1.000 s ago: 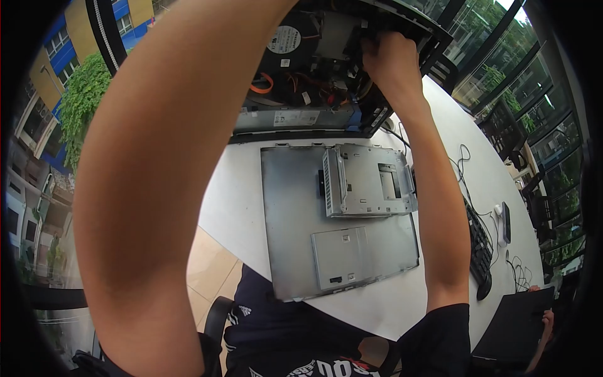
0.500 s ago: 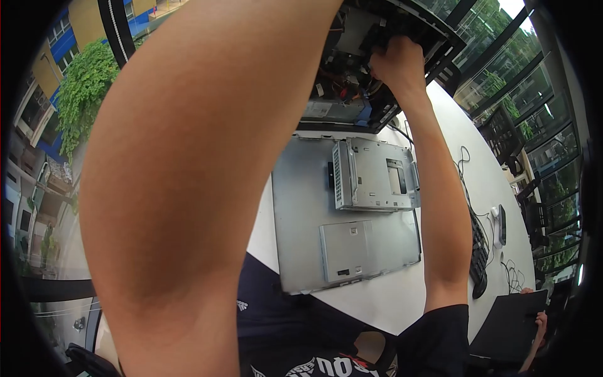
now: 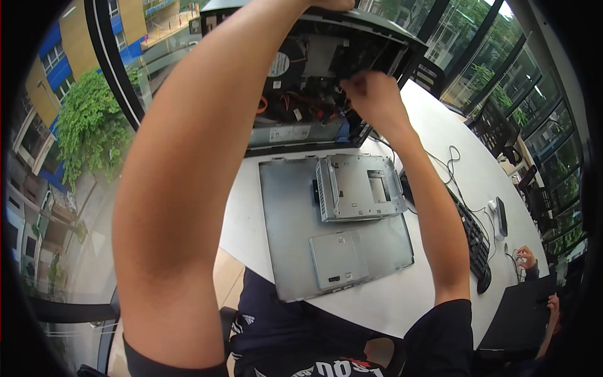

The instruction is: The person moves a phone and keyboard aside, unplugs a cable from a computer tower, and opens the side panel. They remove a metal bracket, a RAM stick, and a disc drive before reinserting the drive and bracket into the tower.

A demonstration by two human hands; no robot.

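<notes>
An open black computer case [image 3: 301, 142] stands on its side at the top, with a fan [image 3: 290, 60], orange and red cables [image 3: 295, 107] and a metal power supply box inside. My right hand [image 3: 375, 99] reaches into the right part of the case, fingers bent near dark cables; what they hold, if anything, is hidden. My left hand [image 3: 333, 4] rests at the case's top edge, mostly cut off by the frame, its fingers out of sight. Nearer to me lie a flat metal side panel [image 3: 286, 220], a metal drive bracket [image 3: 352, 188] and a slim metal drive [image 3: 339, 257] on it.
A black keyboard [image 3: 468, 232], a mouse [image 3: 484, 281] and loose cables lie at the right of the white table [image 3: 433, 135]. Another person's hands show at the lower right, one beside a dark laptop or panel [image 3: 518, 314]. Chairs and windows stand behind.
The view has shifted, showing more of the case interior and its top edge. My right hand still reaches inside, with its fingers nearer the cables. Another person's second hand now shows more clearly.
</notes>
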